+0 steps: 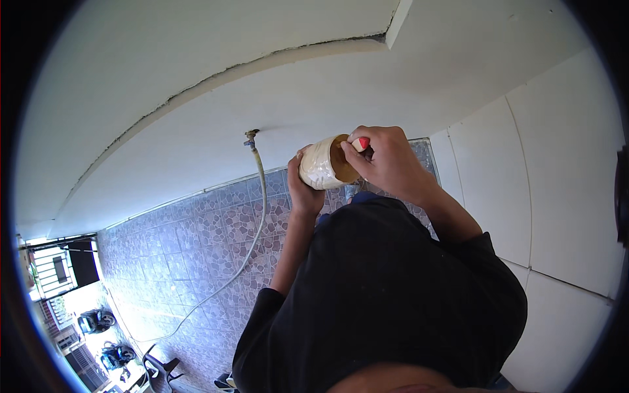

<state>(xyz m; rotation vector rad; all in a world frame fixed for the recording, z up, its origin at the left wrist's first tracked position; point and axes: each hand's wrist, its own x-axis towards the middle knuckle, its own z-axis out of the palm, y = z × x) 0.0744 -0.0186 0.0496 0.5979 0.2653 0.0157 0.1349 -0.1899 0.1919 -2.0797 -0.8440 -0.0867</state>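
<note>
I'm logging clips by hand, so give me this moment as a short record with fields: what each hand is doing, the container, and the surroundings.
left hand: left hand grips the pale container from below
right hand: right hand at the container's open mouth, pinching a small red-tipped tool
container: tipped sideways, brownish inside; contents unclear
clothing: black shirt
wall: white, with a tap and a hose hanging from it
floor: patterned purple-grey tiles, hose trailing across

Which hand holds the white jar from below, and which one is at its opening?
The left hand cups the white jar underneath; the right hand, holding a small red-tipped thing, is at its opening.
</note>
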